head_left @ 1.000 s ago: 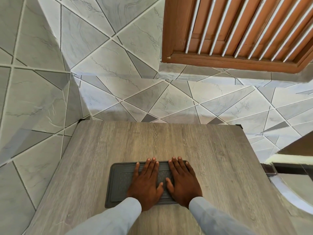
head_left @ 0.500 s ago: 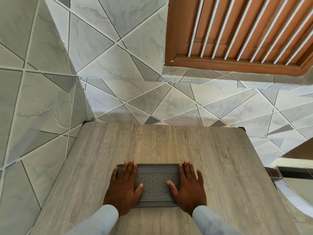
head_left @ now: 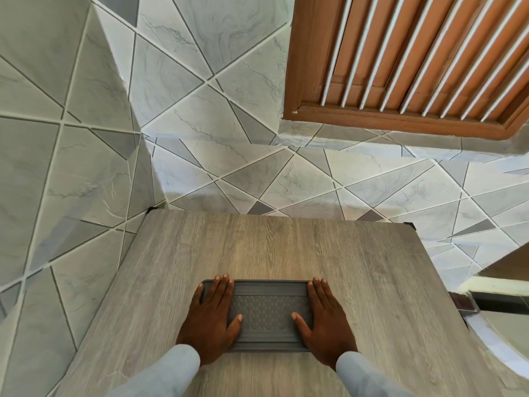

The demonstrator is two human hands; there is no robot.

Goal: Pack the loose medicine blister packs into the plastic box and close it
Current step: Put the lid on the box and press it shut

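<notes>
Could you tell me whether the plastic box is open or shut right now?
Shut: the grey lid lies flat over the box, with the left hand and right hand pressed on its ends.

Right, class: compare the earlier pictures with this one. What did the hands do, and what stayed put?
Both hands slid apart across the lid: the left hand out to the box's left end, the right hand to its right end, palms flat. The lid stayed shut, and the box stayed on the table.
</notes>
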